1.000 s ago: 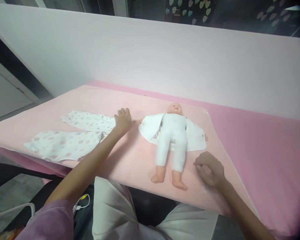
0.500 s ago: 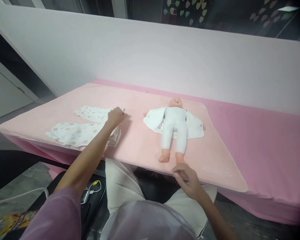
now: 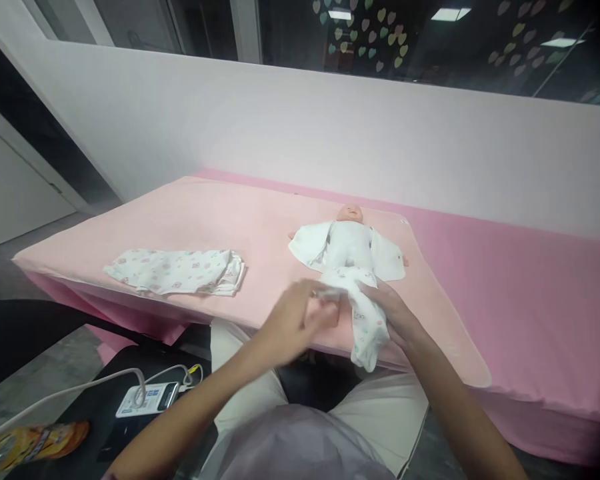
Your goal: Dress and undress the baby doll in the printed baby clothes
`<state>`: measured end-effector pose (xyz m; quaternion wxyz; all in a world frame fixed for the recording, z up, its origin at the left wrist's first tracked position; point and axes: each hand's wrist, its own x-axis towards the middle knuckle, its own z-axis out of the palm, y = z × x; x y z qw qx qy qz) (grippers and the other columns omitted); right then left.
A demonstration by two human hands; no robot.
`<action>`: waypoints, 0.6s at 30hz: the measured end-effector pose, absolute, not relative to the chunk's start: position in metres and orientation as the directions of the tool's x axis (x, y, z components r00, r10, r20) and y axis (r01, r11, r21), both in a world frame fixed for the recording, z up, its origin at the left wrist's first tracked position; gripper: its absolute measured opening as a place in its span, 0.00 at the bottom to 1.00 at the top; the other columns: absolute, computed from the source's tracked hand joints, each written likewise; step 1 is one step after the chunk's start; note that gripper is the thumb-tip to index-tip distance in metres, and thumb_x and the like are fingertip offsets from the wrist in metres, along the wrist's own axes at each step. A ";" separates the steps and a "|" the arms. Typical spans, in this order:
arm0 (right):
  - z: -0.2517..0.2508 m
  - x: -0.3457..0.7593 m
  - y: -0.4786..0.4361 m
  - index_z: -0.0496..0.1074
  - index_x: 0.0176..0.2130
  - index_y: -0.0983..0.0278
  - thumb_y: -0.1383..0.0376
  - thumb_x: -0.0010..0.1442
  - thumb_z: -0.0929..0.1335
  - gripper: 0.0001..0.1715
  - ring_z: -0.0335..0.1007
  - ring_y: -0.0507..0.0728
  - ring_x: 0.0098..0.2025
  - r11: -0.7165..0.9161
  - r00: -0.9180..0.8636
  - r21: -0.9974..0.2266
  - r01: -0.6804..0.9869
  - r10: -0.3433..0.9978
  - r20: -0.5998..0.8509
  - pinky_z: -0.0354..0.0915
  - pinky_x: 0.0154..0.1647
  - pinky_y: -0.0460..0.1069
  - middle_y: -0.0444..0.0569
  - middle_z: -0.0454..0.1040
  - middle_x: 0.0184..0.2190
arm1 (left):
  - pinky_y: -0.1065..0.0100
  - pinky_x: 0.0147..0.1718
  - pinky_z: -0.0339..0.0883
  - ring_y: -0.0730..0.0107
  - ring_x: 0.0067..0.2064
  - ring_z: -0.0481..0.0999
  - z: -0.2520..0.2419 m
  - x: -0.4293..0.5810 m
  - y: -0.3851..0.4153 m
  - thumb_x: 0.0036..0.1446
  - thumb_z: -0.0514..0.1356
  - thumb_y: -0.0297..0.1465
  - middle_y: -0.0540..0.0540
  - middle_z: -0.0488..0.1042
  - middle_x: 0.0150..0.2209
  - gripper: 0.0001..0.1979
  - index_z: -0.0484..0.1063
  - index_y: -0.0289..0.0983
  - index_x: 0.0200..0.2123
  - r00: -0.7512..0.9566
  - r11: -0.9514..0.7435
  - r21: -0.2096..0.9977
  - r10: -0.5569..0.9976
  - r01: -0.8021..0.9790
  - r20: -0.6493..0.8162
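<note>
A baby doll lies on its back with its head toward the wall, its white jacket spread open under its arms. Over its lower legs hangs a pair of white patterned baby pants, one leg dangling toward my lap. My right hand is closed on the right side of the pants. At their upper left edge, my left hand pinches the cloth; its fingers are smeared by motion. Below that hand one doll foot partly shows, while the other is hidden by the cloth.
Another white patterned garment lies folded on the pink pad, to the left. A white wall rises behind the bed. On a black seat at lower left are a white device with a cable and a yellow packet.
My left hand has brought the patterned baby pants from the left of the pad to the doll's legs. My right hand has moved up and taken hold of them. The view has tilted up slightly.
</note>
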<state>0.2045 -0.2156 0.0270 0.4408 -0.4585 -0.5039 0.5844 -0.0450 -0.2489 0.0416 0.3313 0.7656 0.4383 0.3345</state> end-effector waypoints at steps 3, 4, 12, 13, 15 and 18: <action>0.046 0.200 -0.211 0.71 0.63 0.57 0.48 0.62 0.77 0.36 0.80 0.64 0.50 -0.007 -0.134 -0.992 -0.123 0.991 0.010 0.78 0.46 0.54 0.52 0.82 0.52 | 0.50 0.60 0.70 0.52 0.61 0.73 0.042 -0.045 -0.187 0.72 0.51 0.54 0.40 0.75 0.60 0.25 0.71 0.42 0.58 0.330 -0.216 0.886 0.941 0.411 0.077; 0.054 0.200 -0.208 0.71 0.63 0.57 0.48 0.63 0.76 0.35 0.80 0.65 0.50 0.047 -0.125 -0.991 -0.122 0.990 0.062 0.78 0.46 0.55 0.52 0.81 0.52 | 0.52 0.58 0.72 0.53 0.60 0.74 0.046 -0.041 -0.169 0.72 0.50 0.54 0.40 0.75 0.59 0.25 0.72 0.42 0.56 0.405 -0.172 0.922 0.914 0.347 0.018; 0.129 0.222 -0.142 0.72 0.54 0.56 0.45 0.69 0.70 0.23 0.78 0.64 0.50 0.509 -0.135 -0.829 0.231 0.861 0.491 0.78 0.45 0.57 0.51 0.77 0.49 | 0.59 0.42 0.75 0.59 0.44 0.79 0.114 0.013 -0.070 0.68 0.60 0.47 0.42 0.78 0.40 0.18 0.75 0.38 0.43 0.635 -0.186 0.974 0.739 -0.128 0.225; 0.133 0.223 -0.135 0.70 0.56 0.55 0.46 0.69 0.70 0.23 0.76 0.63 0.52 0.586 -0.075 -0.749 0.309 0.800 0.595 0.78 0.47 0.58 0.52 0.75 0.52 | 0.60 0.42 0.74 0.59 0.44 0.79 0.123 0.018 -0.062 0.68 0.60 0.48 0.42 0.78 0.41 0.18 0.74 0.37 0.44 0.572 -0.243 0.961 0.773 -0.135 0.275; 0.135 0.221 -0.125 0.65 0.60 0.53 0.49 0.68 0.72 0.26 0.73 0.63 0.57 0.676 0.033 -0.576 0.460 0.635 0.772 0.76 0.52 0.60 0.53 0.70 0.56 | 0.60 0.42 0.74 0.58 0.45 0.79 0.136 0.026 -0.050 0.69 0.61 0.49 0.42 0.78 0.43 0.20 0.73 0.38 0.48 0.471 -0.338 0.935 0.811 -0.107 0.347; 0.128 0.212 -0.115 0.62 0.62 0.53 0.53 0.66 0.75 0.32 0.70 0.65 0.58 0.694 -0.016 -0.440 0.570 0.544 0.839 0.75 0.54 0.63 0.54 0.67 0.58 | 0.59 0.43 0.74 0.56 0.47 0.79 0.142 0.039 -0.042 0.71 0.59 0.50 0.42 0.77 0.44 0.21 0.71 0.39 0.52 0.422 -0.454 0.891 0.810 0.014 0.407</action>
